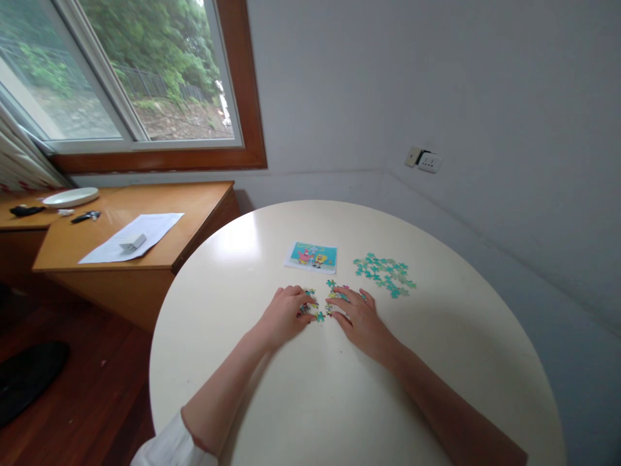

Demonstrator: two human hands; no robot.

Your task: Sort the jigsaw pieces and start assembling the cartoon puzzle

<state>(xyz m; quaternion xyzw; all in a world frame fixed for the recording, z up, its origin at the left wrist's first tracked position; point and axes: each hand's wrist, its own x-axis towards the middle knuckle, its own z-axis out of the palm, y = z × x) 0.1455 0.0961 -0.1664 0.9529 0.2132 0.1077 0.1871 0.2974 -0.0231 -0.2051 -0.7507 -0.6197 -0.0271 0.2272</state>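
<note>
Colourful jigsaw puzzle pieces lie flat in a small group on the white round table. My left hand curls around the left part of the group, pieces showing between thumb and fingers. From the other side, my right hand reaches over the right part, its thumb and fingers bent round several pieces. A narrow strip of tabletop separates the two parts. Under both hands, some pieces are hidden. Just beyond them lies a picture card with cartoon figures on a turquoise ground.
Loose turquoise puzzle pieces are spread to the right of the card. At the left stands a wooden desk bearing a paper sheet, a small white box and a white plate. A wall with a socket rises behind the table.
</note>
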